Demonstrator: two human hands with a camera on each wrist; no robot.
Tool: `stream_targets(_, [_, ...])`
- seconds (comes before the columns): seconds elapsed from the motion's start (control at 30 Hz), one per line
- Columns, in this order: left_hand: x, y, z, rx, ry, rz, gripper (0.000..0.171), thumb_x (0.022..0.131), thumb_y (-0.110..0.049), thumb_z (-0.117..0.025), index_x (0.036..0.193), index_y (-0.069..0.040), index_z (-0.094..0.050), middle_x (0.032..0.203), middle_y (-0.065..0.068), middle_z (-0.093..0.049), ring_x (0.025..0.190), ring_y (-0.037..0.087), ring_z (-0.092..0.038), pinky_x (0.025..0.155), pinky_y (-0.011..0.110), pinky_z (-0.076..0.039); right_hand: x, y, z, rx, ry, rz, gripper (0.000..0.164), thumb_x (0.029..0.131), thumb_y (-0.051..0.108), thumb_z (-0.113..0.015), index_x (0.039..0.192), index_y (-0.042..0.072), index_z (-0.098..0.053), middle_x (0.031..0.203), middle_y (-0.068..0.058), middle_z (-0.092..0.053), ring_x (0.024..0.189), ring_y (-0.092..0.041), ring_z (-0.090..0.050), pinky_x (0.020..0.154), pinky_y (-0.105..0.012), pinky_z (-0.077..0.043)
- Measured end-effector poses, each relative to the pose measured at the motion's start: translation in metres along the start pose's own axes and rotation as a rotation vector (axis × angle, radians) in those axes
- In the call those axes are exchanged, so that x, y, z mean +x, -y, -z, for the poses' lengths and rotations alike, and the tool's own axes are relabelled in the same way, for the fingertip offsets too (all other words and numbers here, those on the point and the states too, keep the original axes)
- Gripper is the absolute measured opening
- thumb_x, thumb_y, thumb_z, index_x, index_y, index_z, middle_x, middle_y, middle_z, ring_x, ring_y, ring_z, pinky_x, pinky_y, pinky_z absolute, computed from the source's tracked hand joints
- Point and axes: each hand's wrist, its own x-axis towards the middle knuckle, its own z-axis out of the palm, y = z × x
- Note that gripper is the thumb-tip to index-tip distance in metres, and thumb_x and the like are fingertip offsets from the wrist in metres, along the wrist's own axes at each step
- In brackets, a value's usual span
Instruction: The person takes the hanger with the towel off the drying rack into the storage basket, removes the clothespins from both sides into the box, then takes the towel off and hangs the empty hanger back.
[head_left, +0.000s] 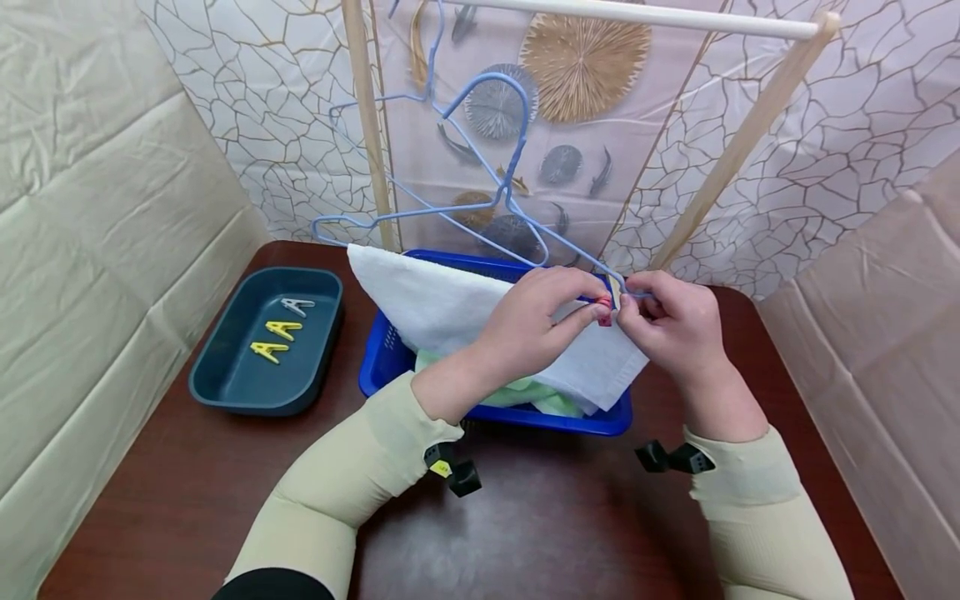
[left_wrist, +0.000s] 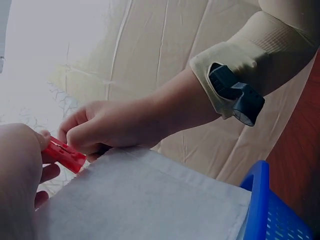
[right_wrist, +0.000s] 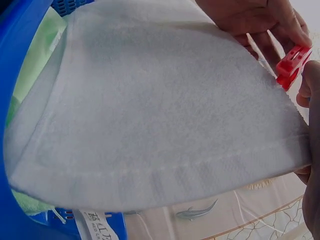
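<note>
Across a brown table (head_left: 510, 517), a person works with both hands beneath one drying rack (head_left: 738, 158), its wooden posts and pale rail rising at 12 o'clock. Below it sits one blue perforated basket (head_left: 615, 425), taken here as the clock's center. One white towel (head_left: 442, 300) slants over the basket under two blue hangers (head_left: 507, 185), one behind the other, toward 12 o'clock. A single teal tray (head_left: 232, 367) stands well apart at 9 o'clock, and pale green cloth (head_left: 525, 392) shows inside the basket near 5 o'clock.

At 1 o'clock, the left hand (head_left: 528, 321) pinches a red clothespin (left_wrist: 65, 154) between thumb and fingertips, its other fingers spread apart. The clothespin meets the towel's edge; whether it bites the fabric cannot be told. The right hand (head_left: 678, 325), at 2 o'clock, has thumb and curled fingers clamped together on the towel's corner and the front hanger's end.

Three more clothespins lie in the tray: two yellow clothespins (head_left: 283, 329) and, at their 1 o'clock, one gray clothespin (head_left: 297, 307).
</note>
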Motion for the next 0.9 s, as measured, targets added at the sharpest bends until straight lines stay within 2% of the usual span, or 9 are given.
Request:
stream_targets(0.13, [-0.003, -0.001, 0.001, -0.044, -0.014, 0.003, 0.017, 0.091, -0.022, -0.059, 0.103, -0.012, -0.064, 0.101, -0.004, -0.063, 0.096, 0.003, -0.055, 0.088, 0.013, -0.040, 0.000, 0.000, 0.001, -0.005, 0.013, -0.007, 0.027, 0.080, 0.023, -0.055, 0.083, -0.001, -0.065, 0.054, 0.000, -0.044, 0.047, -0.007, -0.035, 0.048, -0.013, -0.034])
stream_targets(0.3, [-0.008, 0.000, 0.004, -0.035, -0.073, -0.013, 0.020, 0.090, -0.021, -0.060, 0.106, -0.010, -0.063, 0.106, 0.000, -0.061, 0.094, 0.008, -0.056, 0.084, 0.015, -0.044, 0.000, -0.001, 0.003, -0.027, 0.033, -0.015, 0.025, 0.080, 0.022, -0.056, 0.083, -0.002, -0.064, 0.055, -0.002, -0.045, 0.048, -0.007, -0.036, 0.049, -0.012, -0.035])
stream_targets(0.4, [-0.009, 0.001, 0.007, -0.049, -0.109, -0.023, 0.019, 0.090, -0.019, -0.060, 0.106, -0.010, -0.063, 0.107, 0.001, -0.061, 0.096, 0.007, -0.055, 0.085, 0.017, -0.046, 0.000, -0.001, 0.004, -0.040, 0.038, -0.023, 0.025, 0.080, 0.022, -0.056, 0.082, -0.002, -0.064, 0.055, -0.003, -0.046, 0.048, -0.008, -0.037, 0.049, -0.012, -0.035])
stream_targets(0.67, [-0.015, 0.003, 0.018, -0.089, -0.146, -0.005, 0.022, 0.092, -0.022, -0.056, 0.110, -0.010, -0.062, 0.107, -0.001, -0.062, 0.098, 0.003, -0.054, 0.085, 0.017, -0.046, -0.001, -0.001, 0.006, -0.058, 0.054, -0.046, 0.020, 0.078, 0.017, -0.059, 0.084, -0.002, -0.065, 0.055, -0.003, -0.047, 0.050, -0.008, -0.037, 0.050, -0.012, -0.035])
stream_targets(0.9, [-0.021, 0.007, 0.023, -0.064, -0.202, -0.065, 0.026, 0.093, -0.020, -0.054, 0.115, -0.008, -0.060, 0.109, 0.002, -0.062, 0.103, 0.006, -0.054, 0.087, 0.022, -0.047, -0.002, -0.001, 0.006, -0.060, 0.052, -0.060, 0.020, 0.078, 0.016, -0.059, 0.084, -0.002, -0.065, 0.055, -0.003, -0.047, 0.050, -0.007, -0.036, 0.050, -0.012, -0.035])
